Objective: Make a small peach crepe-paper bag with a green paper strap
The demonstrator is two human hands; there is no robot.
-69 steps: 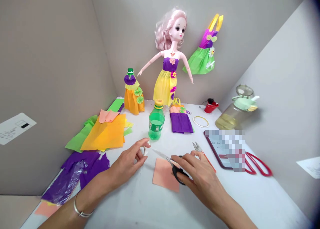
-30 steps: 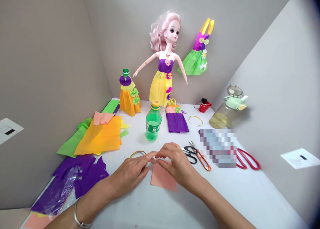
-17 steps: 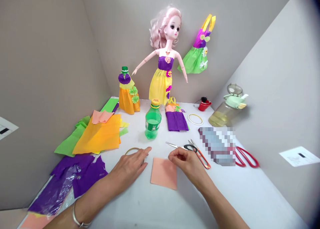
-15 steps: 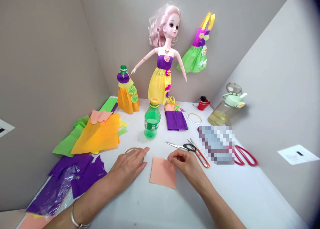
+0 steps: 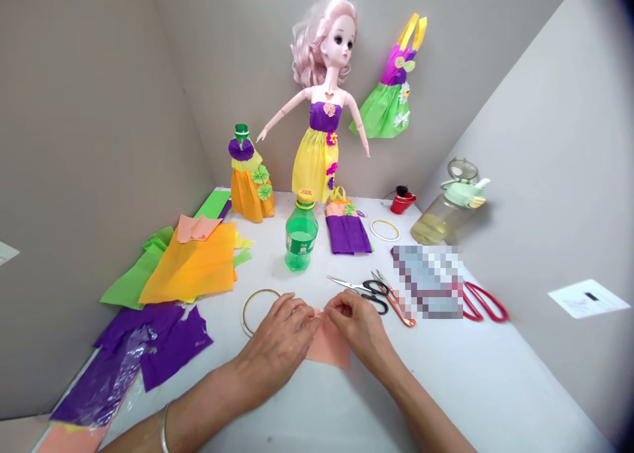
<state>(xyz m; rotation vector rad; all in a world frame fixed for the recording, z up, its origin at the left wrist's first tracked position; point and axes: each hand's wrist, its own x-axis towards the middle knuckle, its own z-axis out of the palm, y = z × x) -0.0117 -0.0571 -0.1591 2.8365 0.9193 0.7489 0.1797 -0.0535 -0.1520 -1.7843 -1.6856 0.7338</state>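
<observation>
A square of peach paper (image 5: pixel 331 347) lies on the white table in front of me, partly covered by my hands. My left hand (image 5: pixel 280 334) rests palm down over its left side, fingers loosely stretched towards the top edge, their tips partly hidden. At the upper right part of the sheet, my right hand (image 5: pixel 357 321) pinches the top edge between thumb and bent fingers. Just left of my left hand lies a gold-and-white ring (image 5: pixel 244 314). Black-handled scissors (image 5: pixel 354 285) and orange-handled snips (image 5: pixel 399 308) lie beyond my right hand.
A green bottle (image 5: pixel 300 242) stands ahead, before a doll (image 5: pixel 323 116). Orange sheets (image 5: pixel 198 261) and purple sheets (image 5: pixel 173 350) lie at left. On the right are red-handled scissors (image 5: pixel 488 302) and a drink bottle (image 5: pixel 440 215). A small purple dress (image 5: pixel 348 234) lies behind.
My left hand has moved right from beside the ring onto the paper, uncovering more of the ring. My right hand has shifted slightly left along the paper's top edge. The view has tilted slightly.
</observation>
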